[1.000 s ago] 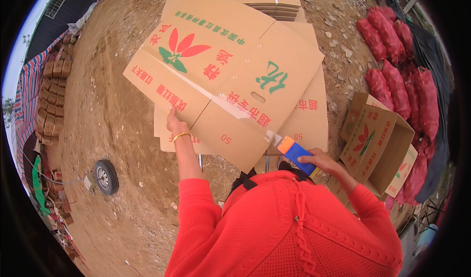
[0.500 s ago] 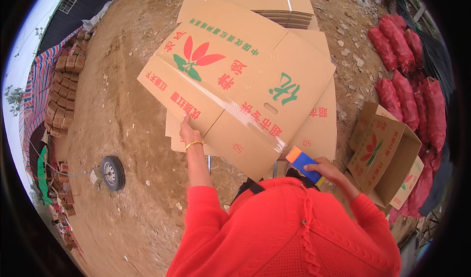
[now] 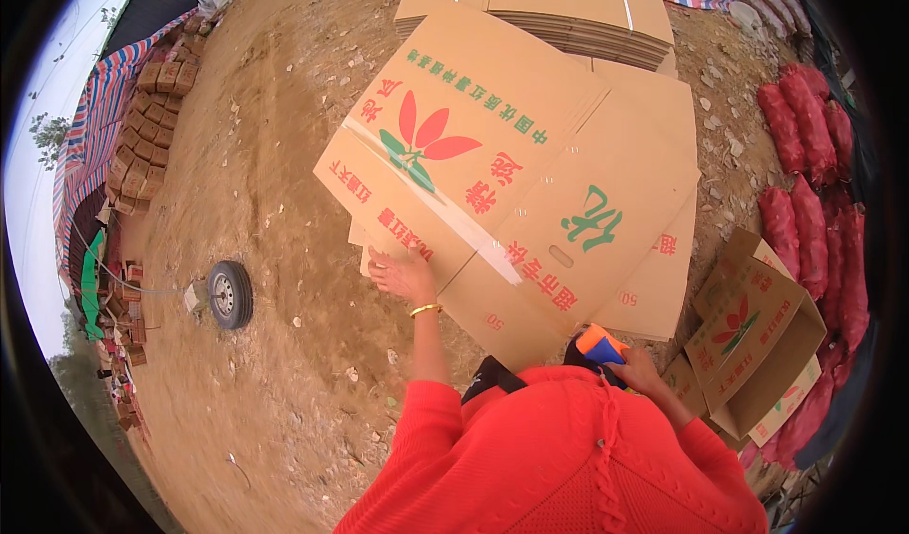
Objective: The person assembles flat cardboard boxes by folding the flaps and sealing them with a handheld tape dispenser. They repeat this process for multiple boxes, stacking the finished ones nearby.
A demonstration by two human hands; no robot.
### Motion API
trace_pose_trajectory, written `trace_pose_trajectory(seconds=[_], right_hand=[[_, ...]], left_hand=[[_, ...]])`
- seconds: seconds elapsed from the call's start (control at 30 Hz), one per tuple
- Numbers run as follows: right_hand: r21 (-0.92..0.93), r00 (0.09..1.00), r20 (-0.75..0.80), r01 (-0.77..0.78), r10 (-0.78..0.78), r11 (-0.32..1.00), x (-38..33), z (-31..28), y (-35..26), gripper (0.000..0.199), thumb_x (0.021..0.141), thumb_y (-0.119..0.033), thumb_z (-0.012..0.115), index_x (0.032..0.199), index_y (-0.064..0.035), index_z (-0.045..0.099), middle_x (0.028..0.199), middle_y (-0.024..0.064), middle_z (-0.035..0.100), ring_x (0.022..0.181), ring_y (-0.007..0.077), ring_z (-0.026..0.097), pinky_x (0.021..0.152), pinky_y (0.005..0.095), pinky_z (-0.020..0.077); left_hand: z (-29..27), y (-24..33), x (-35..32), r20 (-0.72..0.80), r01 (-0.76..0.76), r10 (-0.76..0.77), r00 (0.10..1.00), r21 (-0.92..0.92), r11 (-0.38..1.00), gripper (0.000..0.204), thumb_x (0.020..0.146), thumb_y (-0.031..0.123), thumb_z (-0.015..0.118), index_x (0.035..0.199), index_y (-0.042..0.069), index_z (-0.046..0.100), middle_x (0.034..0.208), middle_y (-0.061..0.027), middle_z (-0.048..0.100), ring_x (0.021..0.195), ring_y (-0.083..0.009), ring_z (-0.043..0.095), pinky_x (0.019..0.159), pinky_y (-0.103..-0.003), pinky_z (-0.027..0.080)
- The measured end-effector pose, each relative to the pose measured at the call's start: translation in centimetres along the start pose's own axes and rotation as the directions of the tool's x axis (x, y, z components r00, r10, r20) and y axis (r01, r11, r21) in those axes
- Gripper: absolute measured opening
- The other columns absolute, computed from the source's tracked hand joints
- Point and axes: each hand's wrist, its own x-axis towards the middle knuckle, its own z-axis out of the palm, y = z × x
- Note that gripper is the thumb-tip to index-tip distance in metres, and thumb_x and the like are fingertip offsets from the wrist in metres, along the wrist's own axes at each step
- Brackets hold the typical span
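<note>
A flattened cardboard box (image 3: pixel 530 155), printed with red and green marks, lies tilted in front of me on other flat cartons. A strip of clear tape (image 3: pixel 445 207) runs slantwise across it. My left hand (image 3: pixel 402 274) rests at the box's near left edge, fingers apart, holding nothing. Close to the box's near corner, my right hand (image 3: pixel 639 370) is closed round a blue and orange tape dispenser (image 3: pixel 600 345), partly hidden by the hand and my body.
Behind the box is a strapped stack of flat cartons (image 3: pixel 559 27). To the right stand an opened carton (image 3: pixel 757 330) and several red mesh sacks (image 3: pixel 805 122). At left lie a tyre (image 3: pixel 230 294) and piled brown cartons (image 3: pixel 142 146).
The view has shifted, so the scene sits farther right. My left hand has spread its fingers along the box edge. The tape dispenser has drawn in closer to my body.
</note>
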Motion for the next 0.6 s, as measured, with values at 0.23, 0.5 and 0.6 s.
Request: trace_pose_trajectory(seconds=[0.23,0.5,0.6], right_hand=[[0.232,0.992,0.081,-0.117,0.1,0.966,0.1,1.1,-0.2,0.047,0.07,-0.041,0.072,0.076,0.0057,0.064,0.063,0.0177,0.06,0.06,0.0238,0.062,0.06,0.0366,0.0475],[0.293,0.974,0.079,-0.226,0.212,0.929,-1.2,0.0,-3.0,0.04,0.071,-0.034,0.073,0.078,0.0042,0.065,0.063,0.0129,0.062,0.059,0.0169,0.059,0.06,0.0338,0.0475],[0.298,0.973,0.097,-0.231,0.211,0.926,-0.6,0.4,-3.7,0.04,0.071,-0.034,0.073,0.079,0.0043,0.064,0.062,0.0116,0.06,0.058,0.016,0.057,0.06,0.0333,0.0472]], left_hand=[[8.3,2.0,11.0,0.095,-0.685,0.687,0.72,-0.064,0.726,0.069,0.092,0.044,0.047,0.145,0.005,0.028,0.151,-0.019,0.024,0.141,-0.0369,0.016,0.114,-0.05,0.011],[14.4,8.4,25.8,0.143,-0.685,0.68,0.719,-0.017,0.728,0.072,0.095,0.049,0.034,0.145,-0.002,0.024,0.151,-0.0188,0.025,0.142,-0.0346,0.017,0.115,-0.048,0.011],[15.3,8.9,30.6,0.114,-0.602,0.596,0.795,0.029,0.798,0.072,0.096,0.05,0.03,0.145,-0.002,0.025,0.151,-0.021,0.025,0.142,-0.0349,0.018,0.115,-0.048,0.012]])
